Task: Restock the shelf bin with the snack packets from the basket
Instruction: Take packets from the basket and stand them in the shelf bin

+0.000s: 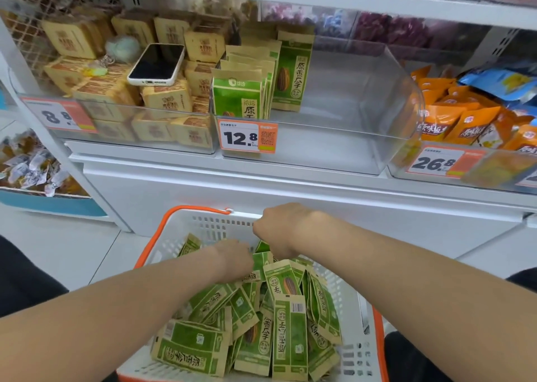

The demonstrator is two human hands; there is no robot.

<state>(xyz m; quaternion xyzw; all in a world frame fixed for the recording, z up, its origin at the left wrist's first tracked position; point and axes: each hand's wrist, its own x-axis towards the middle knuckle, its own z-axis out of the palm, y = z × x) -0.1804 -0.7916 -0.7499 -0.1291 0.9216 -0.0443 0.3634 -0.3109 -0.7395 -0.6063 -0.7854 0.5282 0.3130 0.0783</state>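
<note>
Snack packets (255, 332) in green are heaped in the white, orange-rimmed basket (209, 227) below the shelf. Both hands are sunk into the heap at its far end: the left hand (235, 258) is laid among the packets with its fingers hidden, the right hand (280, 227) is curled knuckles-up just beyond it. Whether either grip is closed on a packet cannot be told. In the clear shelf bin (363, 100) above, a few matching packets (241, 94) are stood at its left end, behind a 12.8 price tag (247, 137).
</note>
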